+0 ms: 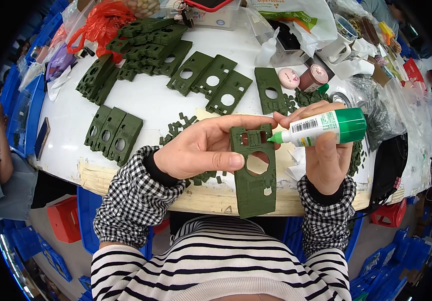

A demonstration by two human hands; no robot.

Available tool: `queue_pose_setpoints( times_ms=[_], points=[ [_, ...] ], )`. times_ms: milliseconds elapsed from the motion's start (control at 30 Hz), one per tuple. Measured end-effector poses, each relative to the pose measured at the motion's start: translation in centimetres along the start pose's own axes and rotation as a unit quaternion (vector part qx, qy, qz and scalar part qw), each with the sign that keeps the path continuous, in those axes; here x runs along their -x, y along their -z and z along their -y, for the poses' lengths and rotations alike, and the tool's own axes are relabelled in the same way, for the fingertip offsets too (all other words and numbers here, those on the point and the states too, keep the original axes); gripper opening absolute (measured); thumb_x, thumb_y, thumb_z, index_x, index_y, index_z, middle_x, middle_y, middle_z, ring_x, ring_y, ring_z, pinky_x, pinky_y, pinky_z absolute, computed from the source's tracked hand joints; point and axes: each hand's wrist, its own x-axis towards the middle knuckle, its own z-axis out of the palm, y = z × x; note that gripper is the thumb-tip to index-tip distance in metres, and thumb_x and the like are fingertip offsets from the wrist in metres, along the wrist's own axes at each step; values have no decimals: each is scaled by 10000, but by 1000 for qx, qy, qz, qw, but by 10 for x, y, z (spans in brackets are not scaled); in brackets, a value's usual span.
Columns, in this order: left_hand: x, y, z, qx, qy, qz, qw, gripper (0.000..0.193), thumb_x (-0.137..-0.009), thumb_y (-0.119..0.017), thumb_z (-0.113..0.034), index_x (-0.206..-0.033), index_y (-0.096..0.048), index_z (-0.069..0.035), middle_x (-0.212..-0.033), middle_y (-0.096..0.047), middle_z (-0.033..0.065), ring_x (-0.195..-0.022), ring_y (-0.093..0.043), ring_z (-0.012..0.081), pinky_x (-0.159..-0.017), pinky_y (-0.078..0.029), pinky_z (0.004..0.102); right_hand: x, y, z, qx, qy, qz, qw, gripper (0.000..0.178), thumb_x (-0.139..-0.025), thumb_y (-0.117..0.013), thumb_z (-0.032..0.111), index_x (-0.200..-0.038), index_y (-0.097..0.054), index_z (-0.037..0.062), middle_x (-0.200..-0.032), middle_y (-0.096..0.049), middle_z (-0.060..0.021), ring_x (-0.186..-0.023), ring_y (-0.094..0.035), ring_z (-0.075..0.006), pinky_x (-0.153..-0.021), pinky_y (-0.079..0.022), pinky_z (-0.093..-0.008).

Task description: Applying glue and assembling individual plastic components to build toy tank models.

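My left hand [201, 148] grips a dark green plastic model tank hull plate [255, 193] by its left side, thumb on top. The plate has a large round hole and small openings at its far end. In my right hand [329, 155] is a white glue bottle [312, 128] with a green cap end, lying nearly level. Its green nozzle points left, at the plate's far right corner, touching or very close to it. Small dark green parts [178, 125] lie scattered on the table beyond and beside my left hand.
More green hull plates stand in rows [113, 133] at left and in a pile [151, 45] at the back. A single plate [270, 90], a pink round tin [289, 78] and a small white squeeze bottle [267, 50] are behind my hands. Plastic bags [371, 100] crowd the right side.
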Motion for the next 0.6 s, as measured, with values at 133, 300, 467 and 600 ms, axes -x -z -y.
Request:
queue_pose_setpoints(
  times_ms=[133,300,467,600],
  points=[
    [0,0,1,4,-3,1,1000,812,-819,-718,-280,-1422,-288,54,-1268,-537,227,-1180,-550,302,-987,-458,405,1,0,-1,-5,5,-4,1000,308,-923,-604,237,-1039,-575,-47,-971,-638,-142,-923,-646,-226,-888,-508,-380],
    [-2,-1,3,6,-19,-9,1000,798,-817,-719,-271,-1417,-301,50,-1278,-530,224,-1187,-543,300,-988,-458,405,-2,0,2,-3,-9,-2,1000,424,-955,-508,380,-1043,-511,-36,-948,-570,-146,-935,-616,-263,-912,-487,-485],
    [1,4,2,43,-28,-1,999,796,-773,-763,-200,-1401,-326,16,-1284,-521,214,-1192,-535,273,-979,-470,392,0,0,-1,-74,-30,-39,996,450,-963,-472,444,-1080,-498,10,-982,-557,-123,-953,-593,-254,-944,-459,-511],
    [5,10,-5,-14,-161,-104,981,673,-760,-763,-98,-1310,-381,-30,-1278,-527,162,-1185,-532,269,-1024,-432,411,2,8,-4,-95,-3,-54,994,404,-993,-445,349,-1189,-459,-5,-1004,-604,-158,-948,-628,-295,-946,-461,-536]
  ],
)
